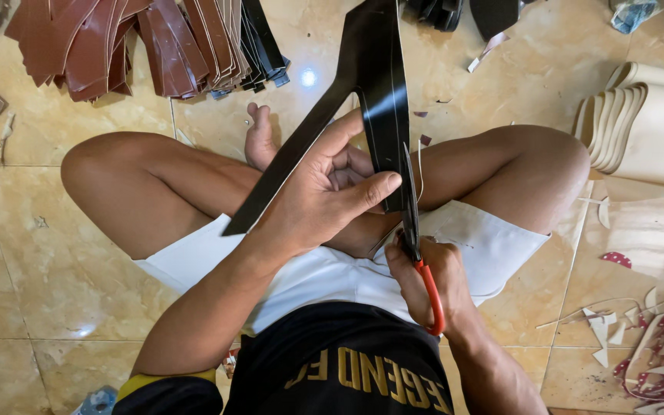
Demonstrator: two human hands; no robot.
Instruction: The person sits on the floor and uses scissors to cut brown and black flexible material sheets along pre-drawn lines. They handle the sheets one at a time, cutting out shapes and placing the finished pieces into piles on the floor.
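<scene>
Left hand: the left hand (330, 196) is closed around a black V-shaped cut piece (370, 84), thumb on top, fingers curled under its right strip.
Right hand: the right hand (424, 280) is closed on the red handle of the scissors (413, 223), held low, just above the lap.
Scissors: dark blades point up and away from the body, lying along the right edge of the black piece, touching it beside the left thumb.
Black piece: held in the air above the crossed legs; 2 strips meet at a point at the far end, the left strip slanting down toward the left knee.
Floor: beige tiled floor (48, 269) with pale offcuts scattered at the right.
Far left: stack of brown pieces (117, 42) on the floor.
Far right: row of cream pieces (647, 123), standing on edge.
</scene>
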